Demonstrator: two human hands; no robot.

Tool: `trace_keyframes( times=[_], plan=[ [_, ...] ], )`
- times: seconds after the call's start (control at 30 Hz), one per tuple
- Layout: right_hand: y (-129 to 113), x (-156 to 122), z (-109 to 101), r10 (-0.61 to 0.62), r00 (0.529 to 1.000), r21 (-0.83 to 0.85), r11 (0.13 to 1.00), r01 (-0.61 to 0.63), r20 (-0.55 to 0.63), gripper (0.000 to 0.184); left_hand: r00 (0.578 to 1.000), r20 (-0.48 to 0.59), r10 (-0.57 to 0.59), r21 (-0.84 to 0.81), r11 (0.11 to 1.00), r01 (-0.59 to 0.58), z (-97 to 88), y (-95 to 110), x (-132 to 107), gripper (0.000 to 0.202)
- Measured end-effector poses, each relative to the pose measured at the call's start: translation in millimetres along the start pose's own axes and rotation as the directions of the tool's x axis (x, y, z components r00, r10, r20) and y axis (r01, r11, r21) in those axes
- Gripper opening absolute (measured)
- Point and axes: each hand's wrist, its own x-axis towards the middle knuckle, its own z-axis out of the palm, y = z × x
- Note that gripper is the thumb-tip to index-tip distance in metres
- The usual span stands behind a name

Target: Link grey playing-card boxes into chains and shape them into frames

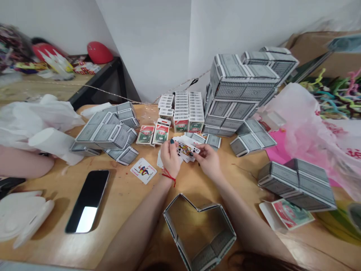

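Between my hands lies a loose spread of playing cards [184,155], partly face up, with a picture card on top. My right hand [209,161] pinches the right end of that picture card. On the left, my left hand [170,160], with a red string at the wrist, is closed at the cards' left side; its fingertips are partly hidden. More cards show behind that hand. A joker card [143,170] lies face up to the left. Nearer to me, a heart-shaped frame of folded cards [229,226] stands between my forearms.
Card boxes [181,124] stand in rows behind my hands. Folded-card blocks are stacked high at right [237,88] and lower at left [104,130]. A phone [88,201] lies at left; an opened card box [291,213] lies at right beside plastic bags [299,101].
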Motion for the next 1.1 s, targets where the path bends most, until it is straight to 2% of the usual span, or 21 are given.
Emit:
trace_keyframes(
  times=[0.13, 0.2, 0.27, 0.33, 0.4, 0.53, 0.63, 0.73, 0.83, 0.97, 1.03, 1.1],
  plan=[
    [-4, 2, -4, 0.099, 0.992, 0.142, 0.986, -0.088, -0.074, 0.026, 0.986, -0.085, -0.144, -0.136, 0.982, 0.131, 1.8, 0, 5, 0.027],
    [-8, 3, -6, 0.125, 0.988, 0.194, 0.975, -0.106, -0.087, 0.025, 0.981, -0.078, -0.175, -0.186, 0.97, 0.158, 2.0, 0, 7, 0.026],
    [-11, 3, -7, 0.127, 0.988, 0.218, 0.97, -0.104, -0.093, 0.022, 0.987, -0.034, -0.159, -0.175, 0.973, 0.15, 2.0, -1, 7, 0.02],
    [-12, 2, -7, 0.119, 0.989, 0.219, 0.971, -0.097, -0.086, 0.02, 0.997, 0.039, -0.073, -0.083, 0.994, 0.076, 1.5, -2, 6, 0.009],
    [-12, 2, -7, 0.114, 0.99, 0.212, 0.973, -0.095, -0.08, 0.019, 0.989, 0.135, 0.064, 0.053, 0.996, -0.072, 0.9, -2, 5, 0.018],
    [-10, 1, -7, 0.116, 0.981, 0.167, 0.982, -0.089, -0.156, 0.018, 0.903, 0.327, 0.277, 0.236, 0.902, -0.362, 0.9, 2, 2, 0.035],
    [-9, 1, -10, 0.055, 0.96, 0.071, 0.997, -0.036, -0.275, 0.016, 0.85, 0.416, 0.322, 0.324, 0.821, -0.47, 2.4, 2, -1, 0.037],
    [-6, 2, -13, -0.01, 0.936, 0.013, 1.0, 0.016, -0.351, 0.017, 0.828, 0.457, 0.325, 0.39, 0.764, -0.515, 3.8, -1, -2, 0.032],
    [-1, 4, -13, 0.003, 0.924, 0.026, 1.0, 0.007, -0.382, 0.019, 0.833, 0.449, 0.323, 0.404, 0.758, -0.511, 4.2, -4, -2, 0.026],
    [5, 5, -13, 0.029, 0.913, 0.022, 1.0, -0.022, -0.407, 0.022, 0.862, 0.392, 0.322, 0.36, 0.808, -0.466, 4.1, -5, -1, 0.019],
    [7, 5, -14, 0.032, 0.923, 0.017, 0.999, -0.027, -0.384, 0.023, 0.889, 0.33, 0.317, 0.309, 0.854, -0.419, 4.0, -5, 0, 0.017],
    [6, 4, -14, 0.033, 0.936, 0.018, 0.999, -0.029, -0.351, 0.022, 0.935, 0.245, 0.257, 0.23, 0.921, -0.313, 3.8, -6, 1, 0.014]
  ],
)
